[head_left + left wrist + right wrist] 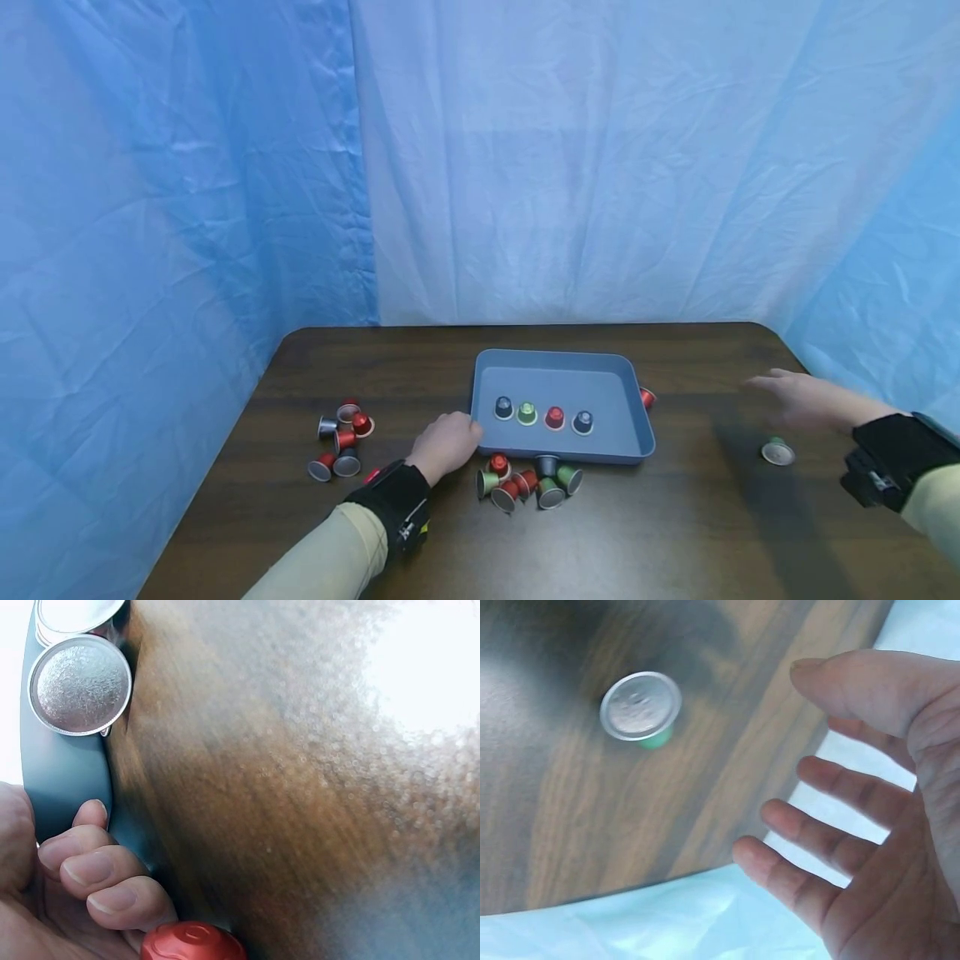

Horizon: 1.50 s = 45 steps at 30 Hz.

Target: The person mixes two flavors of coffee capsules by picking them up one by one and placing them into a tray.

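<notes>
head view: left hand (447, 444) curls its fingers round the near-left edge of the blue tray (633, 417) at centre frame, right hand (798, 398) hovers splayed, empty, above the green capsule (777, 451) lower right; tray could shift, toppling its four upright capsules (554, 417).

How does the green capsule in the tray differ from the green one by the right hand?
The green capsule in the tray stands foil-down, dome up, in a row with three others; the lone green capsule on the table shows its foil face, with no capsules beside it, near the open right hand. Both have green bodies and look alike in size.
</notes>
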Each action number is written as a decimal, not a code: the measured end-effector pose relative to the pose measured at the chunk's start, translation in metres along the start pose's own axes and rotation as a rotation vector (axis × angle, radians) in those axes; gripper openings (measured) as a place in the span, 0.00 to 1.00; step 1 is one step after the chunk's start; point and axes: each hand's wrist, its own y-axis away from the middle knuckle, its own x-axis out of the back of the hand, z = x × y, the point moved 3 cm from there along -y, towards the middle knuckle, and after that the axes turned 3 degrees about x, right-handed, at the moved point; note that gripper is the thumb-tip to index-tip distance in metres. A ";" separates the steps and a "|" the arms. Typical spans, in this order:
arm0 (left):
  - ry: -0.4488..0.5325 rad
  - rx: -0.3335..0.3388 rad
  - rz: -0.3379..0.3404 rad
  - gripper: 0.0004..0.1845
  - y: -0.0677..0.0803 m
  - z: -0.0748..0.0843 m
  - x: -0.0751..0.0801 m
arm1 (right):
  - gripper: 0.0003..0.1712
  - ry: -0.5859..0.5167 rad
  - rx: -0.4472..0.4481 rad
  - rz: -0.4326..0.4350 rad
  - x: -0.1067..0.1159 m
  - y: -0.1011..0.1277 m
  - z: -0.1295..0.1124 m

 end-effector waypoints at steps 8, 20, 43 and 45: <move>-0.003 0.012 -0.002 0.17 0.001 0.001 0.001 | 0.30 -0.004 -0.020 -0.029 -0.015 0.002 0.012; -0.004 0.015 0.001 0.17 0.002 0.001 0.000 | 0.39 -0.071 -0.052 -0.069 -0.039 -0.002 0.026; -0.007 0.028 -0.004 0.17 -0.001 -0.001 -0.001 | 0.16 -0.059 -0.031 -0.058 -0.067 -0.009 0.025; -0.006 0.029 -0.004 0.17 -0.001 -0.001 -0.001 | 0.15 -0.053 -0.021 -0.050 -0.067 -0.008 0.024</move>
